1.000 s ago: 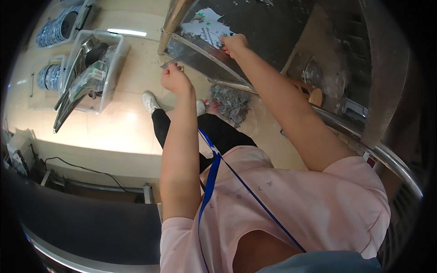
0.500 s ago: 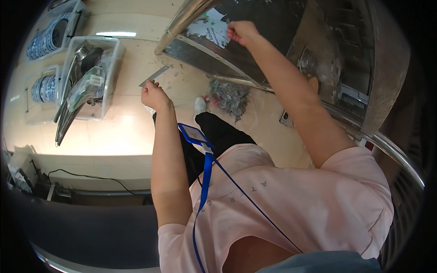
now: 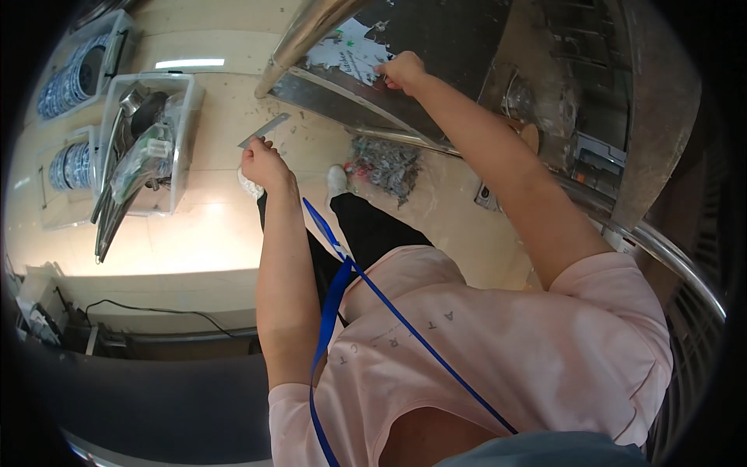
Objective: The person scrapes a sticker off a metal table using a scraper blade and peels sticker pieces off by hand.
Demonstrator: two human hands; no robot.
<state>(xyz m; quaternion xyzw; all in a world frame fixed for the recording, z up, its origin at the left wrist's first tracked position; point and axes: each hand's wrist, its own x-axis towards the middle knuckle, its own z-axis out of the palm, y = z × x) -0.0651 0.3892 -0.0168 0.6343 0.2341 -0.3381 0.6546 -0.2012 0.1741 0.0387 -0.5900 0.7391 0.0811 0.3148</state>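
Observation:
My left hand [image 3: 266,165] is closed around one end of a flat, thin metal blade [image 3: 267,131], held out over the floor. Its far end points up and right. My right hand [image 3: 403,72] reaches to a dark panel [image 3: 447,47], fingers pinched at the right edge of a torn white sticker [image 3: 352,53]. The sticker has ragged edges, dark handwriting and small green marks. Small pale remnants dot the panel around it. Below the panel, a heap of grey shredded scraps [image 3: 387,170] lies on the floor near my shoe [image 3: 337,180].
A clear plastic bin [image 3: 187,148] with pans and long metal utensils stands at left. Bins of blue-and-white dishes [image 3: 71,167] sit beside it. A thick metal tube [image 3: 299,43] edges the panel. A blue lanyard [image 3: 331,311] hangs from my neck.
My right hand has moved slightly down and left to the sticker's edge. The badge on the lanyard has swung edge-on. My left hand keeps the blade in nearly the same place.

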